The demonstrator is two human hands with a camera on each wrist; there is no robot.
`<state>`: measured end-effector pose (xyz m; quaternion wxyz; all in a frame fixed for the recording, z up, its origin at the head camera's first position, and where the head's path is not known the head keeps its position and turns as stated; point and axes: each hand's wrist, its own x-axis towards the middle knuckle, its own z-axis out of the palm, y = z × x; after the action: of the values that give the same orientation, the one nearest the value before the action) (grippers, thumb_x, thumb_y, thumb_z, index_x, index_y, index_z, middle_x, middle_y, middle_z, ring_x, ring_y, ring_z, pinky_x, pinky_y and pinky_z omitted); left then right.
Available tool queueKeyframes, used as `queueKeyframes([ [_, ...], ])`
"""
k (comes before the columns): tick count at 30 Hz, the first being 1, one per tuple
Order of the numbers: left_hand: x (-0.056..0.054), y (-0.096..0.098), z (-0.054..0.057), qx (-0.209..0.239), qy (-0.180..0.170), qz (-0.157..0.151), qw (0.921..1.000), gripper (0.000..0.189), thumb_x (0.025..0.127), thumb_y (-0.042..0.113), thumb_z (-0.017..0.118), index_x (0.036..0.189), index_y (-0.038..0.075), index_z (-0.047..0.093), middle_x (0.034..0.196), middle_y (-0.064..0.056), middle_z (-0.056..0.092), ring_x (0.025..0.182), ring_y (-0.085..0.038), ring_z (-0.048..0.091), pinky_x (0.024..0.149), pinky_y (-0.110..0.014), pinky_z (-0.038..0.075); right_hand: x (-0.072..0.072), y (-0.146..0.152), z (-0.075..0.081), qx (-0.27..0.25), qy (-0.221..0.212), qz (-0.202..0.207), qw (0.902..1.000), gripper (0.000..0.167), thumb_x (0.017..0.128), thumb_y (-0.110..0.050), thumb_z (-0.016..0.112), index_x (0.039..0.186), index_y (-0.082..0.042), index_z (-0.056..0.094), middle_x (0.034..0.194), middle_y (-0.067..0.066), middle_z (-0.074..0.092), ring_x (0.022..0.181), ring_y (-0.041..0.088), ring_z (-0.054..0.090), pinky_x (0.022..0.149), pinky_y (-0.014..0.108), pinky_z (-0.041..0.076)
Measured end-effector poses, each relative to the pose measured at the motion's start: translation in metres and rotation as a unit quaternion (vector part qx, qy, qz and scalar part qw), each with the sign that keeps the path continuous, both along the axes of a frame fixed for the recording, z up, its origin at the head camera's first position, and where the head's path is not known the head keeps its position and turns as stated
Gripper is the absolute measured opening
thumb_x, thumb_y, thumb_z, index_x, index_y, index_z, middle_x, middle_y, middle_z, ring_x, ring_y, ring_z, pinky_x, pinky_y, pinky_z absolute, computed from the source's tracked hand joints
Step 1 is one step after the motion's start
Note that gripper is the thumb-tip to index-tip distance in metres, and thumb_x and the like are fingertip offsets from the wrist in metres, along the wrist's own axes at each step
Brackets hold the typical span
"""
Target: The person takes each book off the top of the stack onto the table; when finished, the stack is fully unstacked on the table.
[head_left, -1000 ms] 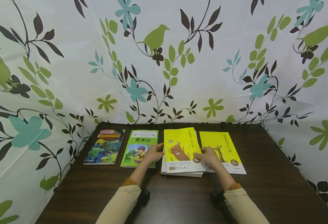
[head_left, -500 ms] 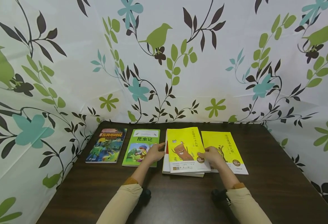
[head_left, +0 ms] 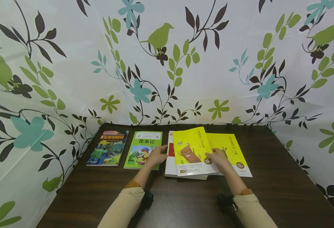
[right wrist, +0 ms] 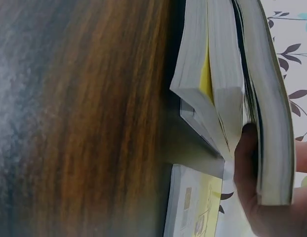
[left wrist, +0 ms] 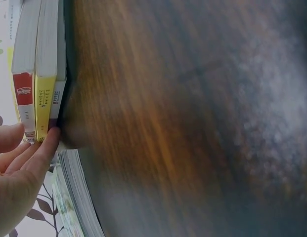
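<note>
My right hand (head_left: 219,159) pinches the lower right edge of a yellow-and-white picture book (head_left: 189,142) with a brown wooden figure on its cover. In the right wrist view, a finger lies under this book (right wrist: 273,113), which is lifted apart from the stack (right wrist: 226,69) there. Beneath it, a book with a red-and-white cover (head_left: 171,169) shows along the left. My left hand (head_left: 157,155) keeps its fingers extended at the stack's left side. In the left wrist view, its fingertips touch the ends of the red-and-white spine (left wrist: 25,106) and yellow spine (left wrist: 43,106).
Left of the stack lie a green book (head_left: 142,142) and a colourful dark book (head_left: 107,148). Another yellow book (head_left: 235,148) lies on the right, partly covered by the held book and my right hand. All rest on a dark wooden table (head_left: 184,202) before a patterned cloth (head_left: 167,95).
My right hand has shifted the top yellow book rightward and tilted it, uncovering more of the red-and-white book below. The left hand stays by the stack's left side.
</note>
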<state>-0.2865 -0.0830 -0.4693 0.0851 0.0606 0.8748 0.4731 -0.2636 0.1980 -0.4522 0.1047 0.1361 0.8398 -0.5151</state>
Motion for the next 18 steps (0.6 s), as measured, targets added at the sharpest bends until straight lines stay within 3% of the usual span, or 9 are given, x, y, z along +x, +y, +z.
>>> queueKeyframes([
  [11,-0.001,0.002,-0.004,-0.012,-0.015,0.018,0.9997,0.054,0.091,0.006,0.059,0.144,0.004,0.048,0.144,-0.018,0.051,0.125,-0.034,0.055,0.102,-0.048,0.046,0.005,0.009,-0.008,-0.061,0.03,-0.015,0.9976,0.056,0.101,-0.016,0.05,0.15,0.005,0.031,0.133,0.027,0.05,0.107,0.029,0.055,0.085,0.03,0.043],
  [18,0.0,0.002,0.0,-0.004,-0.013,0.016,0.9998,0.054,0.09,0.004,0.057,0.143,0.003,0.048,0.145,-0.017,0.051,0.133,-0.034,0.048,0.107,-0.05,0.042,0.008,0.013,-0.005,-0.075,0.038,-0.031,0.9959,0.055,0.101,-0.015,0.049,0.15,0.003,0.031,0.135,0.026,0.05,0.107,0.027,0.054,0.079,0.024,0.042],
])
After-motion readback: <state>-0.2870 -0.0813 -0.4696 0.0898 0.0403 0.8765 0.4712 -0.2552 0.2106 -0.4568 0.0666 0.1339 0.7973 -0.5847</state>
